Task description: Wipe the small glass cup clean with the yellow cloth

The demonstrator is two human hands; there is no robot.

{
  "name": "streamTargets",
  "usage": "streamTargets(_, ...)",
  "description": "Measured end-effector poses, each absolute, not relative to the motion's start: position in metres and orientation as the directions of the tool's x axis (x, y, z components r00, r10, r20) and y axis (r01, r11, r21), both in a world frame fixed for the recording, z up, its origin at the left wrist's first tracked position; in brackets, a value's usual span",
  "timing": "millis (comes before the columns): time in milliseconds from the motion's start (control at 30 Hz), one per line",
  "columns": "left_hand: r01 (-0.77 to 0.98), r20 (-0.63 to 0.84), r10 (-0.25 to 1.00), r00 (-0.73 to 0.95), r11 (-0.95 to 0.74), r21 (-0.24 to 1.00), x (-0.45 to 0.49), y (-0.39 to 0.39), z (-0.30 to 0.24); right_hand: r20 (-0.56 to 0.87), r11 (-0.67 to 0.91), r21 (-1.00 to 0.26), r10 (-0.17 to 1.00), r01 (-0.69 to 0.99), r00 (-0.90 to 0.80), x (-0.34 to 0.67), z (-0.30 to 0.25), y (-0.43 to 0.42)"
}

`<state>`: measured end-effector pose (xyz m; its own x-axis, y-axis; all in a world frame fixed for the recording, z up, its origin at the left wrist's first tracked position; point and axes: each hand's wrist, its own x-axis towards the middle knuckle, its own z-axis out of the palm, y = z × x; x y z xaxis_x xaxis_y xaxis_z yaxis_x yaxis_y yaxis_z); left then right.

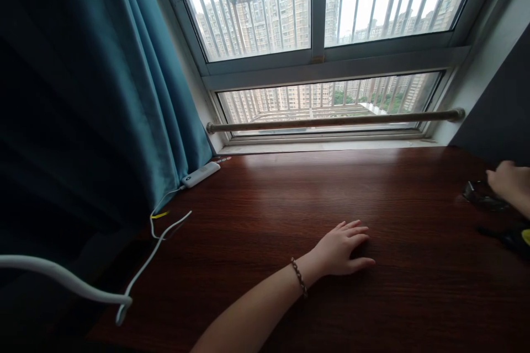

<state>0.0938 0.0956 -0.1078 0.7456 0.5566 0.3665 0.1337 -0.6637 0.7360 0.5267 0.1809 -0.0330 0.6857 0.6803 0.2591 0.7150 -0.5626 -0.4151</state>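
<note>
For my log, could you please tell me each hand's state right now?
Left hand: open, palm down on the wooden surface.
Right hand: by a dark object; grip unclear.

**Dark glossy thing (480,193) at my right hand (513,182), plus a black-and-yellow one (507,238)**

So from my end of the feed, the glossy one is blackish, kinda small, with bright glints on it. It's low on the wood, just under and beside the right hand, poking out on the side toward my left hand (339,248). Too dark for me to say what it is, or whether the fingers actually grip it. The black-and-yellow one lies closer to me than the right hand, near its wrist, a thin dark end pointing toward the left hand and a yellow patch on the other end. Both sit well apart from the left hand.
</note>
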Motion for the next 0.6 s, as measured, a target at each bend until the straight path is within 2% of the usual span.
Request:
streamTargets(33, 0.117, 0.370, 0.576, 0.729, -0.638, 0.761, 0.094, 0.096, -0.108, 0.276, -0.497, -0.443, 0.716, 0.746, 0.641, 0.502, -0.033, 0.181)
streamTargets(133, 0.099, 0.365, 0.661, 0.656, -0.554, 0.827, 0.093, 0.097, -0.110, 0.353, -0.158, -0.572, 0.839, 0.805, 0.415, 0.409, -0.050, 0.168)
streamTargets(233, 0.087, 0.339, 0.781, 0.524, -0.445, 0.891, 0.090, 0.095, -0.107, 0.410, 0.160, -0.661, 0.895, 0.733, 0.174, 0.309, -0.081, 0.131)
streamTargets(267, 0.055, 0.330, 0.812, 0.481, -0.404, 0.913, 0.088, 0.093, -0.105, 0.426, 0.262, -0.686, 0.901, 0.679, 0.082, 0.279, -0.090, 0.115)
streamTargets(300, -0.002, 0.322, 0.834, 0.448, -0.359, 0.933, 0.086, 0.090, -0.103, 0.454, 0.393, -0.764, 0.891, 0.511, -0.006, 0.254, -0.097, 0.099)
streamTargets(333, -0.075, 0.311, 0.849, 0.426, -0.310, 0.948, 0.083, 0.087, -0.101, 0.463, 0.461, -0.814, 0.883, 0.353, -0.084, 0.233, -0.103, 0.084)
streamTargets(400, -0.254, 0.274, 0.859, 0.432, -0.176, 0.951, 0.076, 0.077, -0.099, 0.463, 0.499, -0.855, 0.857, 0.139, -0.228, 0.205, -0.109, 0.060)
streamTargets(467, -0.294, 0.271, 0.837, 0.476, -0.140, 0.946, 0.069, 0.067, -0.101, 0.491, 0.546, -0.837, 0.781, 0.040, -0.386, 0.194, -0.109, 0.046)
streamTargets(600, -0.301, 0.466, 0.716, 0.519, -0.358, 0.884, 0.063, 0.055, -0.107, 0.516, 0.630, -0.776, 0.626, -0.011, -0.584, 0.198, -0.101, 0.042)
